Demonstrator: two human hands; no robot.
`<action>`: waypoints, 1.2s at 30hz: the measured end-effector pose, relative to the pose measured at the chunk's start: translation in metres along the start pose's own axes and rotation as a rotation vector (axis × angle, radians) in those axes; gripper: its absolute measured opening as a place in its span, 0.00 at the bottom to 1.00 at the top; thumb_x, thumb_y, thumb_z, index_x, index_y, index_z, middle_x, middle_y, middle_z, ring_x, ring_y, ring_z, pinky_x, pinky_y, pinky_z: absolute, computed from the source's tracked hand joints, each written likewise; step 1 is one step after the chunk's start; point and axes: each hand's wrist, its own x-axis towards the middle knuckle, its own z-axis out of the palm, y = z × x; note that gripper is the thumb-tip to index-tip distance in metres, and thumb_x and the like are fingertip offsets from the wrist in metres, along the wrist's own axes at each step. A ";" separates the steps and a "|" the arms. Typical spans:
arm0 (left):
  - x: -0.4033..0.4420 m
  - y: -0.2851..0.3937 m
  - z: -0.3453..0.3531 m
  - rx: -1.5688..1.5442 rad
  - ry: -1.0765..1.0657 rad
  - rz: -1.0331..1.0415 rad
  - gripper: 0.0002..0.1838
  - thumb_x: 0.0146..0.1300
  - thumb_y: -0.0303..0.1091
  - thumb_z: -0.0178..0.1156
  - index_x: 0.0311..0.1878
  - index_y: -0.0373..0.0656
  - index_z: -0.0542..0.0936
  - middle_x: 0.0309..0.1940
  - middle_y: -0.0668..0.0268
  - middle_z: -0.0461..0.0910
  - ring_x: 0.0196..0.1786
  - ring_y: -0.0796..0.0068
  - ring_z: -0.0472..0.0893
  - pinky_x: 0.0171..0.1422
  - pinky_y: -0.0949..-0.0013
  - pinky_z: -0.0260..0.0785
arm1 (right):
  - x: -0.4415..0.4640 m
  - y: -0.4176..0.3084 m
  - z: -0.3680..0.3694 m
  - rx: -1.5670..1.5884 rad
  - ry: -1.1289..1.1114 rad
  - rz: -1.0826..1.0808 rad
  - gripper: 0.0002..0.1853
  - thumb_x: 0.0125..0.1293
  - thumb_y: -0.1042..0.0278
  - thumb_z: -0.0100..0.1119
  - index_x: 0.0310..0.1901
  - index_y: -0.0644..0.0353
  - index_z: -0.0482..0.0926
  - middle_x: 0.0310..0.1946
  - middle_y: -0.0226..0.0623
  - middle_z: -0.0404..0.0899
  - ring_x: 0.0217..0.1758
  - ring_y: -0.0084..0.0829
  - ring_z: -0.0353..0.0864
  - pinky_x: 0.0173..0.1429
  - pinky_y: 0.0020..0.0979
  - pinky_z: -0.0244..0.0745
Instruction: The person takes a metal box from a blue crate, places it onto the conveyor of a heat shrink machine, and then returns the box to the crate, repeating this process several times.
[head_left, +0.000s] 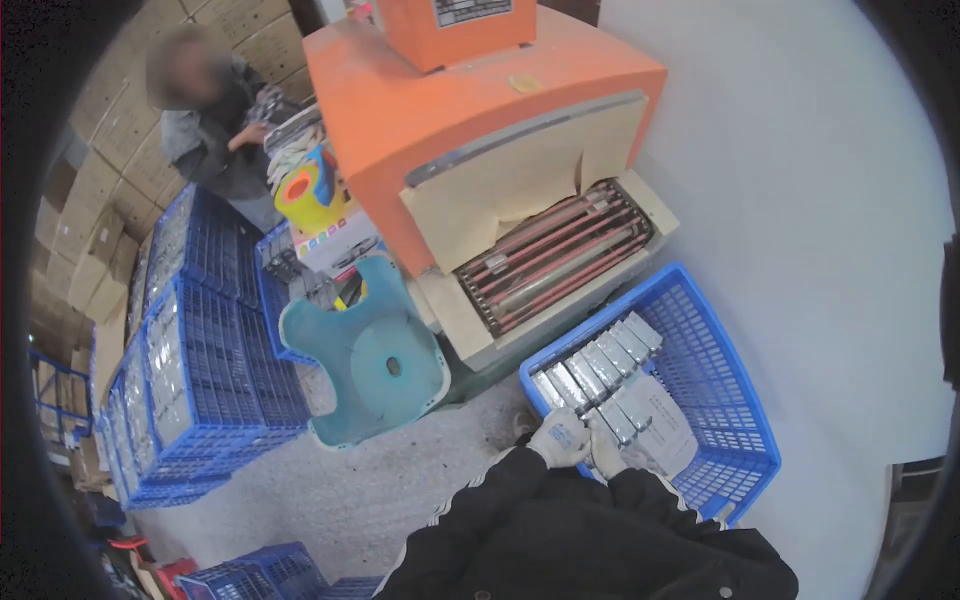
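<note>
Both my hands wear white gloves and are at the near-left side of a blue plastic basket (722, 400). My left hand (560, 438) is closed beside the nearest wrapped packs; what it holds, if anything, is too small to make out. Close to its right, my right hand (605, 450) touches or nearly touches the row of shiny packs (622, 416), its fingers partly hidden. Another row of silvery packs (600, 362) lies along the basket's far-left side. A white printed sheet (665, 425) covers part of the basket floor.
An orange machine (400, 110) with a roller conveyor (560, 262) stands ahead. A teal stool (375, 375) is left of it, near a yellow tape roll (303, 198). Stacked blue crates (225, 350) and cartons (130, 120) fill the left, where another person (205, 120) stands.
</note>
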 end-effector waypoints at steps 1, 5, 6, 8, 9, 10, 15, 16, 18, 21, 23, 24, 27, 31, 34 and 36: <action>0.004 0.001 -0.002 -0.002 0.013 0.002 0.23 0.66 0.46 0.44 0.21 0.52 0.84 0.21 0.68 0.82 0.30 0.63 0.79 0.44 0.60 0.67 | 0.002 0.018 -0.004 -0.079 -0.016 -0.057 0.15 0.79 0.53 0.30 0.42 0.50 0.67 0.37 0.38 0.70 0.42 0.31 0.70 0.52 0.34 0.65; -0.002 -0.010 -0.009 0.014 0.031 -0.020 0.24 0.68 0.47 0.42 0.24 0.53 0.84 0.25 0.68 0.83 0.33 0.65 0.80 0.53 0.60 0.65 | 0.017 0.050 0.009 -0.424 -0.067 -0.138 0.18 0.81 0.61 0.35 0.65 0.57 0.66 0.61 0.50 0.72 0.65 0.41 0.71 0.75 0.41 0.60; -0.004 -0.010 -0.008 0.015 0.035 -0.026 0.24 0.68 0.47 0.42 0.24 0.54 0.84 0.25 0.68 0.83 0.33 0.65 0.80 0.54 0.60 0.65 | 0.016 0.051 0.013 -0.486 -0.073 -0.136 0.20 0.82 0.61 0.35 0.68 0.58 0.65 0.63 0.51 0.71 0.68 0.42 0.70 0.78 0.41 0.59; -0.004 -0.013 -0.006 0.021 0.048 -0.061 0.24 0.70 0.45 0.39 0.26 0.53 0.83 0.29 0.70 0.85 0.37 0.68 0.81 0.62 0.62 0.62 | 0.012 0.045 0.026 -0.529 -0.067 -0.135 0.21 0.82 0.60 0.35 0.70 0.58 0.64 0.65 0.51 0.71 0.69 0.42 0.70 0.79 0.41 0.58; -0.003 -0.012 -0.008 0.034 0.055 -0.066 0.24 0.71 0.44 0.38 0.27 0.53 0.83 0.30 0.70 0.85 0.38 0.68 0.82 0.64 0.63 0.61 | 0.014 0.039 0.033 -0.534 -0.058 -0.143 0.22 0.82 0.60 0.34 0.70 0.58 0.64 0.65 0.51 0.71 0.69 0.42 0.70 0.79 0.42 0.57; -0.002 -0.009 -0.012 0.047 0.012 -0.064 0.23 0.70 0.44 0.40 0.30 0.52 0.84 0.31 0.68 0.85 0.39 0.65 0.82 0.61 0.61 0.64 | 0.021 0.027 0.041 -0.531 -0.024 -0.150 0.21 0.81 0.60 0.35 0.69 0.58 0.65 0.64 0.51 0.71 0.68 0.42 0.70 0.78 0.42 0.58; 0.004 -0.022 -0.020 0.131 -0.038 -0.186 0.20 0.66 0.39 0.44 0.29 0.53 0.86 0.31 0.68 0.86 0.36 0.63 0.84 0.44 0.61 0.71 | 0.088 -0.059 0.109 -0.516 0.050 -0.316 0.18 0.79 0.60 0.39 0.63 0.59 0.67 0.59 0.51 0.73 0.63 0.44 0.71 0.72 0.43 0.60; 0.002 -0.026 -0.024 0.141 -0.013 -0.204 0.19 0.66 0.39 0.44 0.29 0.53 0.86 0.31 0.68 0.86 0.36 0.63 0.83 0.43 0.61 0.71 | 0.100 -0.049 0.118 -0.516 0.066 -0.336 0.18 0.78 0.60 0.40 0.62 0.59 0.67 0.58 0.51 0.73 0.62 0.44 0.71 0.71 0.44 0.61; -0.001 -0.028 -0.028 0.152 0.026 -0.220 0.18 0.65 0.38 0.44 0.29 0.52 0.85 0.30 0.68 0.85 0.34 0.64 0.83 0.42 0.61 0.70 | 0.118 -0.021 0.129 -0.512 0.105 -0.354 0.16 0.77 0.61 0.42 0.59 0.59 0.68 0.56 0.51 0.74 0.60 0.44 0.72 0.69 0.44 0.62; -0.005 -0.026 -0.027 0.161 0.072 -0.221 0.17 0.65 0.37 0.45 0.30 0.52 0.84 0.29 0.68 0.85 0.33 0.64 0.82 0.41 0.61 0.69 | 0.106 -0.040 0.134 -0.501 0.175 -0.345 0.15 0.75 0.61 0.44 0.56 0.60 0.69 0.52 0.50 0.75 0.56 0.45 0.73 0.66 0.45 0.63; -0.009 -0.025 -0.025 0.163 0.095 -0.216 0.16 0.64 0.37 0.45 0.31 0.51 0.84 0.28 0.68 0.84 0.32 0.64 0.81 0.41 0.61 0.68 | 0.082 -0.069 0.133 -0.490 0.222 -0.325 0.14 0.74 0.61 0.46 0.53 0.60 0.70 0.50 0.50 0.75 0.54 0.45 0.73 0.64 0.46 0.64; -0.007 -0.025 -0.028 0.159 0.111 -0.207 0.15 0.64 0.36 0.45 0.31 0.50 0.83 0.28 0.67 0.84 0.32 0.64 0.81 0.41 0.61 0.68 | 0.070 -0.077 0.130 -0.485 0.246 -0.313 0.13 0.74 0.61 0.46 0.52 0.60 0.71 0.49 0.50 0.76 0.53 0.46 0.73 0.63 0.46 0.65; -0.012 -0.032 -0.036 0.151 0.140 -0.196 0.14 0.63 0.35 0.46 0.33 0.49 0.82 0.27 0.67 0.83 0.31 0.64 0.79 0.40 0.60 0.66 | 0.069 -0.068 0.120 -0.471 0.312 -0.271 0.12 0.72 0.62 0.49 0.49 0.60 0.72 0.46 0.50 0.77 0.50 0.46 0.74 0.60 0.47 0.66; -0.011 -0.041 -0.039 0.099 0.170 -0.116 0.12 0.62 0.34 0.47 0.35 0.48 0.81 0.26 0.66 0.82 0.29 0.64 0.78 0.40 0.59 0.65 | 0.100 0.051 0.040 -0.463 0.432 -0.153 0.11 0.70 0.62 0.52 0.44 0.61 0.74 0.42 0.50 0.78 0.45 0.47 0.75 0.55 0.49 0.68; -0.003 -0.024 -0.007 0.041 0.202 -0.008 0.11 0.62 0.35 0.47 0.33 0.48 0.80 0.24 0.66 0.81 0.28 0.63 0.78 0.39 0.59 0.65 | 0.083 0.049 0.017 -0.079 0.260 -0.258 0.10 0.75 0.62 0.53 0.47 0.58 0.69 0.42 0.46 0.75 0.46 0.39 0.73 0.56 0.41 0.66; 0.006 -0.027 0.009 0.102 0.361 -0.023 0.16 0.61 0.40 0.47 0.22 0.52 0.81 0.22 0.65 0.81 0.28 0.62 0.79 0.37 0.60 0.69 | 0.081 -0.019 -0.004 -0.103 0.411 -0.267 0.14 0.74 0.68 0.56 0.57 0.61 0.69 0.52 0.49 0.76 0.57 0.39 0.76 0.68 0.34 0.65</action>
